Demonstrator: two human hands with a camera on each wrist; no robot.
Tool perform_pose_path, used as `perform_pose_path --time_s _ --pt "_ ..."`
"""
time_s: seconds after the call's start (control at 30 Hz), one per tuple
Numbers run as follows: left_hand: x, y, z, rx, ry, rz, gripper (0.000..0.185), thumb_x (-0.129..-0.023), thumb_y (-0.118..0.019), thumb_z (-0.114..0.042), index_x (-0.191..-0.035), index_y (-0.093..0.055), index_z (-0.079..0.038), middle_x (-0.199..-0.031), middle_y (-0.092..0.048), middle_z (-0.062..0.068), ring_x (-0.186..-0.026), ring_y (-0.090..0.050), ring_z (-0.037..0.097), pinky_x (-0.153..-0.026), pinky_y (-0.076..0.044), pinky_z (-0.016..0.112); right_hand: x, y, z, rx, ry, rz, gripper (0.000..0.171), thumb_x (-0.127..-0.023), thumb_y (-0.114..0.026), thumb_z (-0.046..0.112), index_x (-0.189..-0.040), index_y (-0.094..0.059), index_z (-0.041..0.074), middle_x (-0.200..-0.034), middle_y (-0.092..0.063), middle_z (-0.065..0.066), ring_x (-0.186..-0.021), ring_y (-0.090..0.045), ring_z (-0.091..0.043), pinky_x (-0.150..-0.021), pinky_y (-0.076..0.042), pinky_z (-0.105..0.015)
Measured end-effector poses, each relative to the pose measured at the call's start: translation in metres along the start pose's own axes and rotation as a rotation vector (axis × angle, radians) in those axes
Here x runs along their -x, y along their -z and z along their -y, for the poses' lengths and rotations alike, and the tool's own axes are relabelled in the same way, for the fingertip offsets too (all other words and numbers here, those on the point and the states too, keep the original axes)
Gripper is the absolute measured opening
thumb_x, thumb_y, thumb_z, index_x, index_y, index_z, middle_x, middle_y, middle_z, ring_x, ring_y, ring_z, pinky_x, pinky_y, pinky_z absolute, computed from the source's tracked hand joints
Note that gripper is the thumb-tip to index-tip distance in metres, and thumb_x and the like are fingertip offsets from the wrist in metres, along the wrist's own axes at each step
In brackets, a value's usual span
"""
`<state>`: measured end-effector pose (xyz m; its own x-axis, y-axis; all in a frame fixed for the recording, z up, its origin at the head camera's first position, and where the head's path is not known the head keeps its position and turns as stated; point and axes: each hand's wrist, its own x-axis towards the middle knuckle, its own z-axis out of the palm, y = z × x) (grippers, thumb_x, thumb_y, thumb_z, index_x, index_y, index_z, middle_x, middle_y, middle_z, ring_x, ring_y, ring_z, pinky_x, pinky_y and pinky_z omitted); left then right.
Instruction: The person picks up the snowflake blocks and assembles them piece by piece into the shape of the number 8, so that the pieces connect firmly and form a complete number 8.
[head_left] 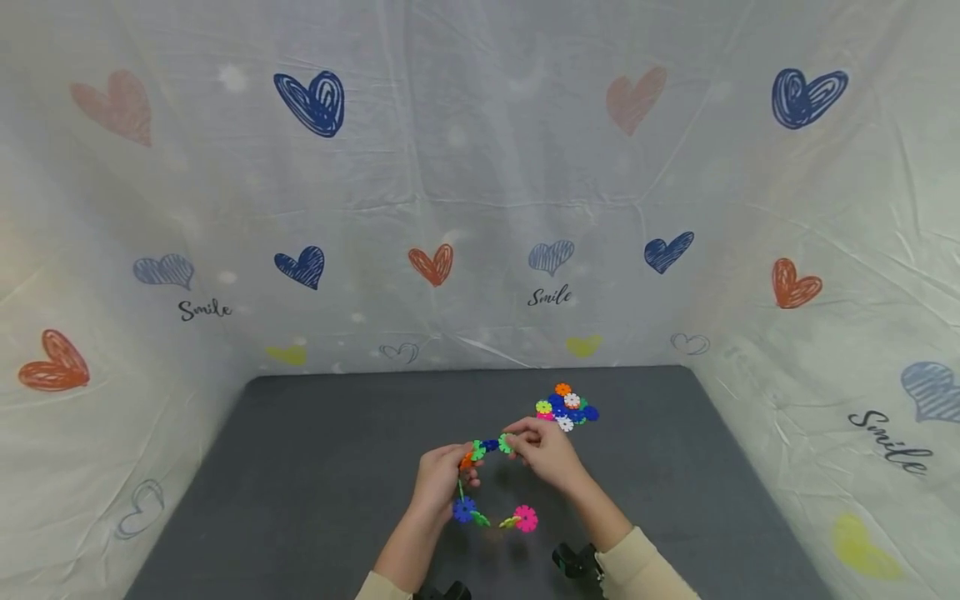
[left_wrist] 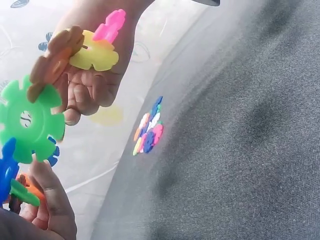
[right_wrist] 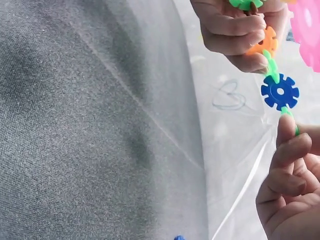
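Chain of flower discs [head_left: 464, 509], pinched in both hands [head_left: 438, 481] [head_left: 551, 456], looping between them

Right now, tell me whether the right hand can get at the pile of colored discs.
Probably yes: the pile of colored discs lies just beyond the right hand, with nothing visible between them. Its grip is on a green disc, though, which it would likely have to release first.

The head view looks forward and down across the surface [head_left: 337, 483]; both wrist views, tilted and close, share the hands [right_wrist: 292, 185].
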<state>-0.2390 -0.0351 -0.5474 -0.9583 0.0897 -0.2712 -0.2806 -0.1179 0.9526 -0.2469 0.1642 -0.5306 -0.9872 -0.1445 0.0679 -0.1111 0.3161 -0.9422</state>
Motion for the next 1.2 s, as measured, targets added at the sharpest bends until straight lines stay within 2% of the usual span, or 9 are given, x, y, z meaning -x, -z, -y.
perform_pose_path --time_s 0.07,0.2,0.3,0.43,0.63,0.77,0.87,1.03,1.2 --pt "0.002 0.0 -0.001 0.002 -0.002 -0.001 0.036 -0.103 -0.058 -0.027 -0.107 -0.067 0.008 -0.08 -0.07 0.007 -0.057 -0.058 0.009 -0.059 -0.057 0.026 0.004 0.001 0.01 -0.008 0.017 0.018 0.018 -0.098 -0.066 0.012 -0.109 -0.071 -0.001 -0.077 -0.071 -0.019 -0.06 -0.06 -0.023 -0.051 -0.041 -0.022" --pt "0.003 0.0 -0.003 -0.004 0.008 0.0 0.035 -0.102 -0.061 -0.027 -0.106 -0.068 0.006 -0.085 -0.072 0.013 -0.057 -0.058 0.009 -0.06 -0.058 0.027 0.011 0.004 0.029 -0.035 0.019 0.038 0.016 -0.099 -0.063 0.006 -0.108 -0.07 -0.006 -0.078 -0.069 -0.026 -0.059 -0.057 -0.01 -0.053 -0.043 -0.022" --pt "0.004 -0.001 -0.003 -0.008 0.007 -0.005 0.033 -0.101 -0.062 -0.027 -0.106 -0.069 0.006 -0.088 -0.073 0.017 -0.057 -0.058 0.009 -0.059 -0.057 0.027 0.007 0.003 0.021 -0.052 0.002 0.034 0.016 -0.099 -0.063 0.006 -0.108 -0.07 -0.005 -0.083 -0.067 -0.033 -0.06 -0.058 -0.016 -0.055 -0.045 -0.022" --pt "0.006 -0.002 -0.004 -0.014 -0.008 -0.029 0.036 -0.101 -0.062 -0.027 -0.109 -0.068 0.007 -0.088 -0.072 0.017 -0.056 -0.058 0.01 -0.058 -0.057 0.027 0.002 -0.001 0.002 -0.064 -0.011 0.008 0.018 -0.1 -0.063 0.011 -0.111 -0.07 -0.002 -0.082 -0.068 -0.03 -0.062 -0.058 -0.021 -0.056 -0.048 -0.027" --pt "0.006 -0.003 -0.002 -0.017 -0.024 -0.045 0.035 -0.102 -0.06 -0.025 -0.11 -0.067 0.009 -0.082 -0.071 0.011 -0.056 -0.057 0.01 -0.055 -0.055 0.026 0.002 -0.002 -0.004 -0.089 -0.037 0.001 0.02 -0.099 -0.066 0.018 -0.111 -0.072 0.003 -0.081 -0.068 -0.024 -0.062 -0.059 -0.014 -0.062 -0.053 -0.031" --pt "0.007 -0.002 -0.002 -0.04 -0.037 -0.03 0.032 -0.103 -0.058 -0.02 -0.108 -0.066 0.011 -0.077 -0.069 0.007 -0.056 -0.056 0.011 -0.056 -0.055 0.027 0.003 -0.002 -0.003 -0.152 -0.08 0.001 0.022 -0.1 -0.065 0.018 -0.111 -0.071 0.001 -0.084 -0.07 -0.024 -0.063 -0.057 -0.012 -0.065 -0.053 -0.029" --pt "0.006 -0.002 -0.002 -0.032 -0.031 -0.027 0.032 -0.103 -0.059 -0.021 -0.108 -0.067 0.01 -0.077 -0.069 0.007 -0.056 -0.056 0.011 -0.056 -0.055 0.026 0.003 -0.003 -0.003 -0.159 -0.089 0.016 0.023 -0.1 -0.065 0.018 -0.112 -0.07 0.0 -0.085 -0.07 -0.024 -0.064 -0.058 -0.012 -0.066 -0.053 -0.03" --pt "0.007 -0.003 -0.003 -0.007 -0.035 -0.038 0.033 -0.101 -0.062 -0.024 -0.107 -0.069 0.008 -0.081 -0.071 0.013 -0.056 -0.056 0.01 -0.055 -0.054 0.025 0.004 -0.006 -0.004 -0.092 -0.02 0.024 0.018 -0.099 -0.065 0.017 -0.109 -0.071 0.002 -0.079 -0.068 -0.022 -0.063 -0.06 -0.012 -0.064 -0.054 -0.033" --pt "0.008 -0.004 -0.003 0.017 -0.049 -0.073 0.031 -0.1 -0.063 -0.021 -0.104 -0.07 0.009 -0.082 -0.072 0.017 -0.055 -0.056 0.01 -0.054 -0.054 0.026 0.005 -0.011 -0.002 -0.06 0.079 -0.011 0.014 -0.099 -0.066 0.014 -0.105 -0.071 0.003 -0.08 -0.069 -0.025 -0.06 -0.06 -0.009 -0.057 -0.052 -0.03"
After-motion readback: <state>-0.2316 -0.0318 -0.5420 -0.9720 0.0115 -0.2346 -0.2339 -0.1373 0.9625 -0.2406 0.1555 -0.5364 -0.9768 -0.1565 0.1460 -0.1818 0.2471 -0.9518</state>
